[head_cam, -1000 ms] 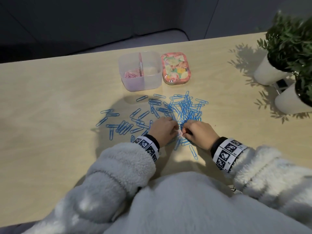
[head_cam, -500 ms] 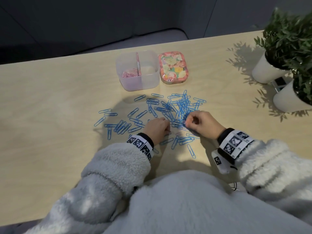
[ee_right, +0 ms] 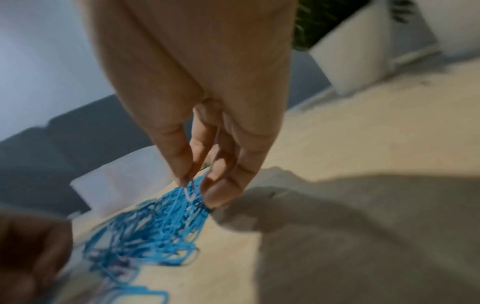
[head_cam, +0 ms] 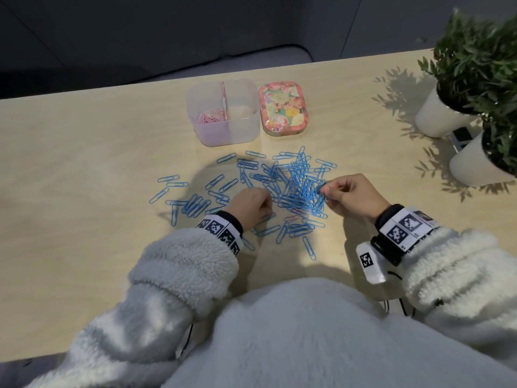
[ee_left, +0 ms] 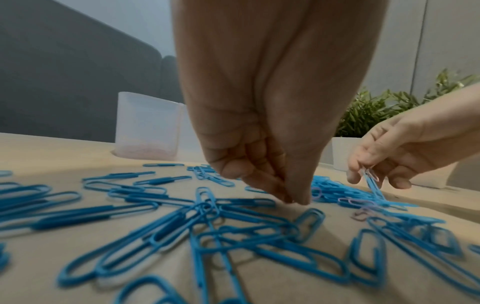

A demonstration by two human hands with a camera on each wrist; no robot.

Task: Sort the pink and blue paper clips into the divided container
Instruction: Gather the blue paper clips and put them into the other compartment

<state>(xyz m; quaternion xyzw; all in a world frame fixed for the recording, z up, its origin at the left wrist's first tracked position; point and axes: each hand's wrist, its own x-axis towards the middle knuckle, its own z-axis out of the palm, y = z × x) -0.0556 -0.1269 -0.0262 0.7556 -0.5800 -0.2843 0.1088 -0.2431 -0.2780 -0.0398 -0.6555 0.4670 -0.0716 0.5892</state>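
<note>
1. Paper clips, blue ones [head_cam: 291, 186], lie spread on the table [head_cam: 84, 163]; my right hand [head_cam: 354, 196] has lifted from the heap since a second ago, fingers [ee_right: 182, 160] pinching a pink clip [ee_right: 191, 190] with a blue one hooked on.
2. My left hand [head_cam: 250, 205] stays low, fingertips pinched together at the clips.
3. Divided container [head_cam: 223, 112]: pink clips [head_cam: 211, 117] in its left compartment.
</note>
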